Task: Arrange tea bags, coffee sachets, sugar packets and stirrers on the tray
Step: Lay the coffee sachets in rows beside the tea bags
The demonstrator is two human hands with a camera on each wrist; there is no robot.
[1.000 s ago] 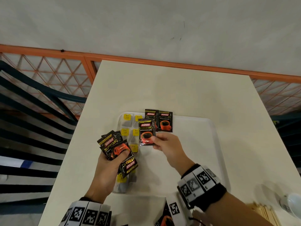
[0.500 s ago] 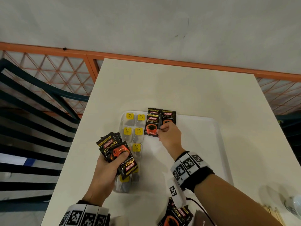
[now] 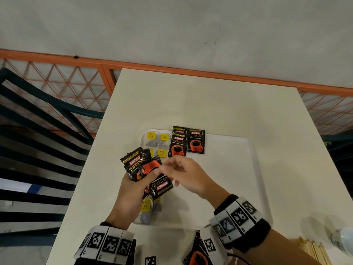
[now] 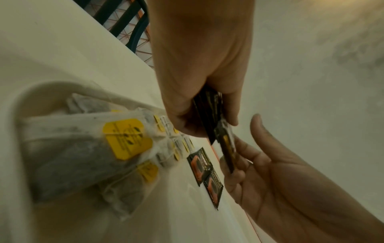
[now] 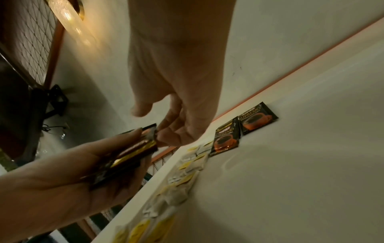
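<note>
Fingers (image 3: 150, 174) of your left hand (image 3: 131, 190) curl round a fanned bunch of coffee sachets (image 3: 142, 169), thumb laid across the top one, held above the left side of the tray (image 3: 254, 169). Your right hand (image 3: 188, 175) meets that bunch from the right, its fingertips (image 3: 164, 168) bent in at the edge of the top sachet; whether they already pinch it or only touch it, you cannot tell from these views. Nearest you, at the counter (image 3: 210, 104) edge, lies one more sachet (image 3: 197, 258), and wooden stirrers (image 3: 313, 251) sit at the lower right beside a white cup (image 3: 343, 241). Under your left hand, tea bags (image 3: 146, 209) with yellow tags run in a double column along the tray's left side toward the far corner. Just beyond your right hand, two sachets (image 3: 177, 147) lie overlapped, one partly covering the other, and a third (image 3: 196, 141) lies flat just beside them to the right, all near the tray's far rim. Past the counter stands an orange lattice railing (image 3: 57, 83) and a dark chair (image 3: 38, 119) at the left
</note>
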